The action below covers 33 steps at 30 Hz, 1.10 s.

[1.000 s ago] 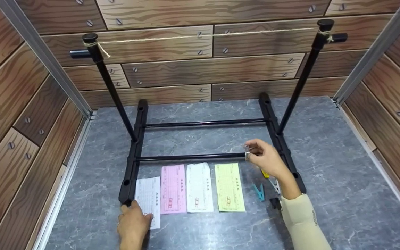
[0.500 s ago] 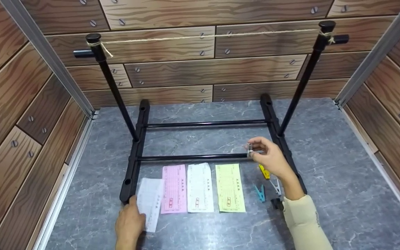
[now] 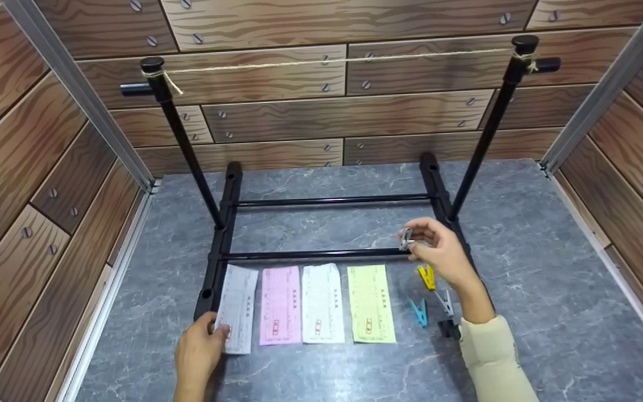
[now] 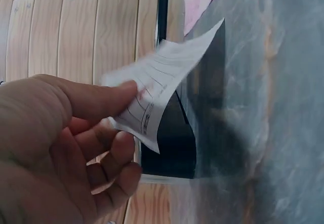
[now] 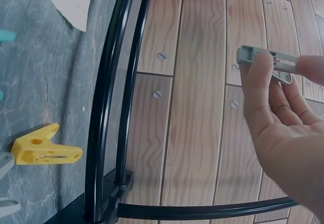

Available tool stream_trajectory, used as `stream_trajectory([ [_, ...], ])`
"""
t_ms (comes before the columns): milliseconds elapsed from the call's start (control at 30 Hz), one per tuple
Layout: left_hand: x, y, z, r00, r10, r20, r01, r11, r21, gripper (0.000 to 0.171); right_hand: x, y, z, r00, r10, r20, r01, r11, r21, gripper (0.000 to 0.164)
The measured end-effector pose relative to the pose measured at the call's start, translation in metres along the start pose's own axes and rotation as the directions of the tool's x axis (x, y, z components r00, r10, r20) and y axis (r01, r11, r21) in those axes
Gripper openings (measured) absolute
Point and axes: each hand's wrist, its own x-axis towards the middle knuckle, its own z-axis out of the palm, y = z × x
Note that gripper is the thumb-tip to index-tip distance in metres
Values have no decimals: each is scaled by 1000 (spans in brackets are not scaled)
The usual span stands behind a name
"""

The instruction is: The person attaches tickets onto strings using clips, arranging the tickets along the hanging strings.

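Observation:
My left hand [image 3: 197,349] pinches a white printed paper slip [image 3: 238,307] by its lower left edge, between thumb and fingers. In the left wrist view the slip [image 4: 167,72] bends upward, lifted at an angle beside the black stand's foot. My right hand [image 3: 441,257] holds a grey clothespin [image 3: 406,239] over the stand's front crossbar. The right wrist view shows this clothespin [image 5: 248,54] between thumb and fingers. To the right of the held slip lie a pink slip [image 3: 281,304], a white slip [image 3: 323,304] and a yellow-green slip [image 3: 371,304] in a row.
Below my right hand lie a yellow clothespin [image 3: 426,277], a blue one [image 3: 419,312], a grey one [image 3: 445,303] and a black clip [image 3: 447,329]. A string [image 3: 299,63] spans the two posts of the black stand [image 3: 190,151]. Wood-patterned walls [image 3: 277,120] enclose the grey marbled surface [image 3: 321,374].
My left hand has lifted the white slip off the surface and shifted it up and slightly left. The clothespin has turned a little in my right hand, which moved slightly right.

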Motion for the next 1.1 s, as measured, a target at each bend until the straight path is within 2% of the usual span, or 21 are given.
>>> stream_trajectory([
  [100,2,1,-2,999,17,-30,-18,999,-33,10,1,-3,2,1000,-12,9,11,997,73,32],
  [200,5,3,-2,1000,14,-26,-16,996,-89,9,1,-5,4,1000,-15,18,13,991,137,32],
  [333,11,5,0,1000,0,-19,-4,972,-235,10,2,-8,6,999,-34,15,31,979,202,33],
  [433,15,7,2,999,-17,-41,1,933,-360,14,3,-9,7,998,-67,21,60,972,228,34],
  [533,20,9,2,997,-24,-69,-9,894,-448,19,5,-10,6,994,-103,43,90,965,247,36],
  [700,30,17,-4,995,20,-102,-77,803,-591,19,6,-12,6,986,-142,83,113,952,285,39],
  [833,40,27,-11,994,42,-100,-99,736,-670,11,8,-15,8,984,-145,104,111,954,278,40],
  [1000,52,43,-22,986,85,-141,-160,703,-693,11,9,-21,10,985,-130,116,101,970,223,34],
  [1100,58,53,-30,976,121,-180,-212,704,-677,13,10,-27,13,987,-111,115,86,976,201,33],
])
